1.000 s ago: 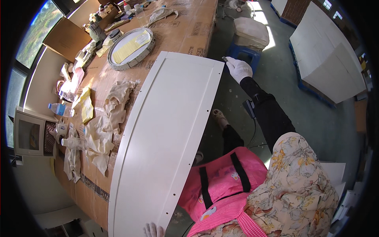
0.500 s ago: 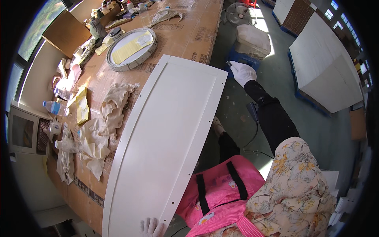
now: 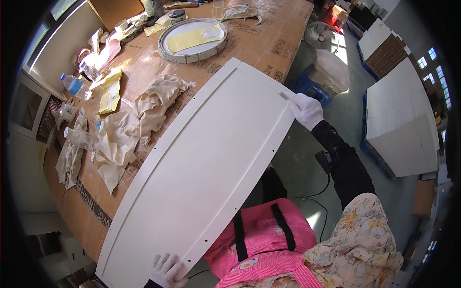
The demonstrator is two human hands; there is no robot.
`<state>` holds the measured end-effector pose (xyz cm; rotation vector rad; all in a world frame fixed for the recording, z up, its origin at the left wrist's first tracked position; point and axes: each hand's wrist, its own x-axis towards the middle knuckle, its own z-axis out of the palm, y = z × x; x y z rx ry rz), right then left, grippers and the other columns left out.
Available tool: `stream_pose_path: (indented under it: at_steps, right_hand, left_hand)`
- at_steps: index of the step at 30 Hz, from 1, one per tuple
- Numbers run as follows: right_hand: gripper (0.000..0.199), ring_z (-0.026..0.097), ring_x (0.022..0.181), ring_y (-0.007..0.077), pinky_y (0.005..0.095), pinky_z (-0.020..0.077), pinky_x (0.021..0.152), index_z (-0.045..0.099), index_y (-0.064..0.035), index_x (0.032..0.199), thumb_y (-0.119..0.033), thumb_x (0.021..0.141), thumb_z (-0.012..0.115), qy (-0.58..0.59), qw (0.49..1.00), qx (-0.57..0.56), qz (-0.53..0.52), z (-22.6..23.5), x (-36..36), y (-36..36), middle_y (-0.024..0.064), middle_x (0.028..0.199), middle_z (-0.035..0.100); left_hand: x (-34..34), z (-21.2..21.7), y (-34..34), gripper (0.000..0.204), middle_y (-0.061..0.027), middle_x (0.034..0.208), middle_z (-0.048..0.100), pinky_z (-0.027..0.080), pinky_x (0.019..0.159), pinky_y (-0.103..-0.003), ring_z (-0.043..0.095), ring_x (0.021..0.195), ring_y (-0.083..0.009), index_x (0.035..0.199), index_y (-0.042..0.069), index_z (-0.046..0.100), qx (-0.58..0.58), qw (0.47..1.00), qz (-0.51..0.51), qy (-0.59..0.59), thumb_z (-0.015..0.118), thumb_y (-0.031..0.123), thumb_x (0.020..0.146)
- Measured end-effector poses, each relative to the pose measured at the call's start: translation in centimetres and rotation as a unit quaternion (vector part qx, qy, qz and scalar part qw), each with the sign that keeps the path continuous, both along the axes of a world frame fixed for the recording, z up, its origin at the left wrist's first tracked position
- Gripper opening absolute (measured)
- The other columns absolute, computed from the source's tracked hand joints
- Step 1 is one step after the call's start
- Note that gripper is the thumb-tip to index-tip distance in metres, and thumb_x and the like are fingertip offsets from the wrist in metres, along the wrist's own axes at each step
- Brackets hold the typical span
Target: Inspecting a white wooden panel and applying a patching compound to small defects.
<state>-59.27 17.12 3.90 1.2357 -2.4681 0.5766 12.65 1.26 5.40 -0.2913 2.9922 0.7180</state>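
A long white panel (image 3: 206, 153) with raised rims and small dark holes along its edges lies slantwise before me, partly over the covered table. My right hand (image 3: 306, 110), in a white glove, is at the panel's far right corner. Its fingers are closed around a small greyish piece (image 3: 284, 96) that touches the rim there; its kind is too small to tell. Near the panel's close end, my left hand (image 3: 166, 270), also in a white glove, lies on the surface with its fingers extended and nothing in them.
On the brown-covered table (image 3: 259, 45) are a round turntable-like disc (image 3: 192, 48) with yellow paper, crumpled cloths (image 3: 120, 139), a plastic bottle (image 3: 74, 86) and jars. A wrapped bundle (image 3: 330, 72) on a blue base, a cable (image 3: 322, 211) and stacked white boards (image 3: 401, 125) stand right.
My right hand has come from beyond the panel's far corner onto its rim. My left hand shows more fully on the near end. The view has shifted.
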Motion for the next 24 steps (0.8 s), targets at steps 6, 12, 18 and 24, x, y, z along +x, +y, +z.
stream_pose_path:
  at_steps: [6,12,18,24]
  right_hand:
    - [0.036,0.069,0.083,0.0304,0.0438,0.0561,0.073,0.066,-0.0209,0.131,-0.027,0.095,0.061,0.007,0.988,0.142,0.059,-0.1,0.7,-3.4,0.0099,0.097,0.071]
    - [0.026,0.069,0.087,0.0338,0.0455,0.0554,0.074,0.071,-0.0133,0.117,-0.025,0.096,0.061,0.026,0.996,0.028,0.087,-0.4,1.5,-10.6,0.0131,0.094,0.070]
    - [0.045,0.072,0.096,0.0326,0.0460,0.0584,0.073,0.053,-0.0081,0.135,-0.014,0.090,0.057,-0.029,0.970,0.239,-0.025,-1.1,6.8,-19.2,0.0131,0.118,0.066]
    - [0.024,0.073,0.083,0.0337,0.0475,0.0577,0.063,0.063,-0.0107,0.117,-0.016,0.095,0.054,-0.038,0.960,0.158,0.230,-4.4,22.2,-17.9,0.0120,0.099,0.070]
  left_hand:
    - [-0.6,0.4,-0.2,0.070,-0.0195,0.140,0.060,0.036,0.113,-0.062,0.054,0.132,-0.0431,0.129,0.012,0.065,0.012,1.000,-0.006,0.017,0.084,0.037,0.067]
    - [-3.5,1.4,-1.3,0.067,-0.0136,0.111,0.063,0.045,0.077,-0.049,0.062,0.095,-0.0371,0.108,0.013,0.061,-0.036,0.996,-0.050,0.070,0.083,0.045,0.055]
    - [-3.4,2.4,-1.2,0.066,-0.0169,0.122,0.060,0.040,0.092,-0.055,0.057,0.112,-0.0400,0.117,0.011,0.061,-0.007,0.998,-0.025,0.055,0.083,0.035,0.060]
    - [-0.4,0.7,-0.7,0.070,-0.0220,0.146,0.055,0.028,0.117,-0.064,0.047,0.138,-0.0451,0.134,0.009,0.061,0.020,1.000,-0.022,0.005,0.080,0.039,0.073]
